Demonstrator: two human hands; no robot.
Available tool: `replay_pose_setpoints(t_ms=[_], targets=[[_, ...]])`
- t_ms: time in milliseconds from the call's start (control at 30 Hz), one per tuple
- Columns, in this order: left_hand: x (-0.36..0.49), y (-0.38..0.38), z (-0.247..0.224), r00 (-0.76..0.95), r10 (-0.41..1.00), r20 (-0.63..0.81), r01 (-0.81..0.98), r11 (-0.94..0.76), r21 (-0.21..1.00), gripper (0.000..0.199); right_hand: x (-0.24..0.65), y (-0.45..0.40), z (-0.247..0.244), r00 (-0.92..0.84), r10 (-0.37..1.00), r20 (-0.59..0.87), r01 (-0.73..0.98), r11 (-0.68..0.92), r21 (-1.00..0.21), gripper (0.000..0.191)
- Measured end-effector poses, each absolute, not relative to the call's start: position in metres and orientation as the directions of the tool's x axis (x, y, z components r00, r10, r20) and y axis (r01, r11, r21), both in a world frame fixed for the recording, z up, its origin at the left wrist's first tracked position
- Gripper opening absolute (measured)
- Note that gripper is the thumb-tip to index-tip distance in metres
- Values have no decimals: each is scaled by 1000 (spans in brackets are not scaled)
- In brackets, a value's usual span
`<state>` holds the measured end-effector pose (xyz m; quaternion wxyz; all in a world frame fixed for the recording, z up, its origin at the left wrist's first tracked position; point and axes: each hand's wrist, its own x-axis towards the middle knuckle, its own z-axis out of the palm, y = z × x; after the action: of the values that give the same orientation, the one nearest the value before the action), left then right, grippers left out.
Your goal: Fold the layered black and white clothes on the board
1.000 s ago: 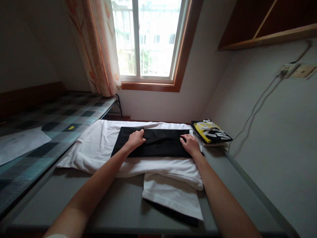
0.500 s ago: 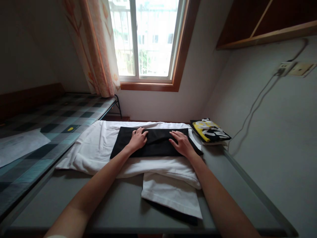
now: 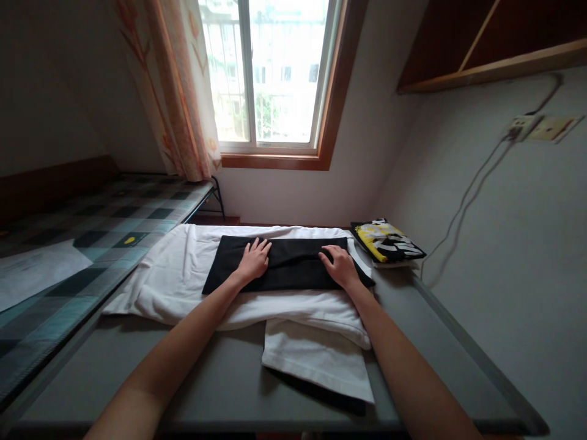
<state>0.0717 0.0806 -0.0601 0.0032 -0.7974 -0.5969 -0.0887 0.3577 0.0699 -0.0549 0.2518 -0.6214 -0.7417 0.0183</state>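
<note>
A flat black board (image 3: 293, 269), or a stiff black panel, lies across the upper part of a white T-shirt (image 3: 160, 281). My left hand (image 3: 254, 260) rests on its left half with the fingers spread. On its right half lies my right hand (image 3: 340, 266), fingers apart and slightly bent. Neither hand grips anything. The shirt is laid sideways on a grey table (image 3: 215, 379), its collar on the right. One white sleeve (image 3: 316, 360) reaches toward the front edge, with something black beneath it.
Behind the shirt's right end sits a folded black, yellow and white garment (image 3: 389, 241). A plaid-covered bed (image 3: 151, 214) with a sheet of paper (image 3: 41, 272) adjoins the left side. A cable (image 3: 458, 208) hangs along the right wall below a shelf (image 3: 499, 64).
My left fingers have spread out flatter on the black piece. My right hand has shifted slightly right, and its fingers are more bent. The shirt and black piece stay in place.
</note>
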Motion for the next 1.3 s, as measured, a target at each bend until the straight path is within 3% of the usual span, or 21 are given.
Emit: replay_pose_setpoints(t_ms=[200,333,433,633,967,1100,1300], targets=[[72,82,-64,256,950,176,953,-279,118,52,379,67,-42,351,907,233,917,-284,-279,47],[71,83,-65,256,948,187,952,-281,121,52,389,67,-36,440,897,47,871,-414,-266,61],[71,83,-65,260,947,189,950,-286,124,52,394,69,-35,433,901,-4,869,-419,-261,60],[72,83,-64,261,946,192,949,-288,130,52,398,71,-41,376,923,77,905,-348,-244,48],[73,81,-62,256,948,190,946,-286,151,50,403,78,-43,373,924,83,887,-329,-323,43],[73,82,-63,260,946,193,944,-292,157,51,413,90,-45,284,958,46,903,-252,-347,40],[76,81,-63,258,935,244,939,-302,166,46,425,107,-28,146,985,-91,843,-172,-509,24]])
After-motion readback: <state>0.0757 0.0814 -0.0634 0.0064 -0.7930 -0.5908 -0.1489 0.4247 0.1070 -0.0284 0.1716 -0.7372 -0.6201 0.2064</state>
